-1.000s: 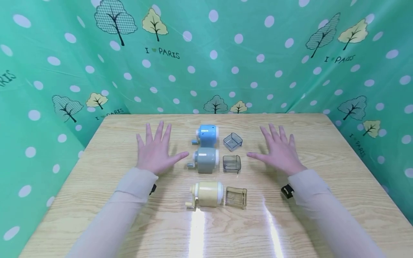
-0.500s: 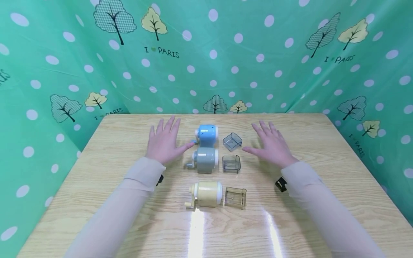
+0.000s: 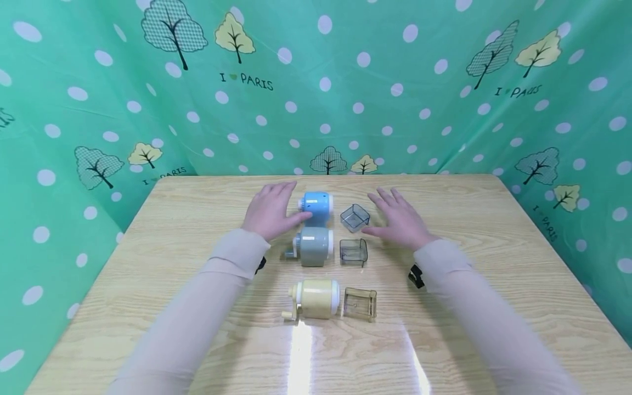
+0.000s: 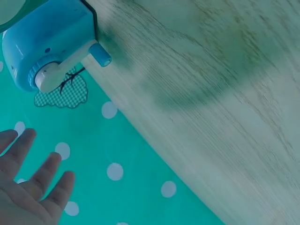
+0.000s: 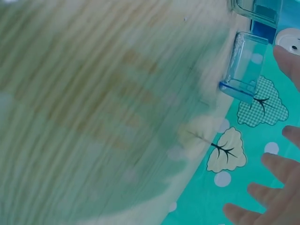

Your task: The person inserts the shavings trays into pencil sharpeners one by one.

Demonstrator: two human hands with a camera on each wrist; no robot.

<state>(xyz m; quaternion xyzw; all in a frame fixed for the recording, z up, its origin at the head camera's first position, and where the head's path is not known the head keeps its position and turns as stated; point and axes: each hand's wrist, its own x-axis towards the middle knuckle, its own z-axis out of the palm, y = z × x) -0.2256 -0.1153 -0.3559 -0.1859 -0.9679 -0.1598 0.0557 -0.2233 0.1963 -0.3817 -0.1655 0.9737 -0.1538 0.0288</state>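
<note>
A blue crank pencil sharpener [image 3: 318, 205] stands at the back of the row, its crank toward my left hand [image 3: 270, 213]. That hand is spread beside it, the thumb overlapping its lower left in the head view. In the left wrist view the blue sharpener [image 4: 51, 40] shows its crank, with gaps between it and my fingers [image 4: 44, 176]. My right hand [image 3: 401, 220] has its fingers apart, just right of a clear bluish shavings drawer [image 3: 355, 218]; its thumb comes right to the drawer's edge. The right wrist view shows this drawer [image 5: 244, 65] left of my fingers [image 5: 276, 166].
Nearer on the wooden table [image 3: 197, 219] stands a grey sharpener [image 3: 316, 246] with a dark clear drawer [image 3: 353, 252] to its right. Closest is a cream sharpener [image 3: 318, 299] beside a brownish clear drawer [image 3: 360, 303]. A green dotted curtain [image 3: 276, 109] hangs behind and at the sides.
Both hands have moved inward, the left one right to the blue sharpener and the right one leftward to the bluish drawer. The sharpeners and drawers stay in place.
</note>
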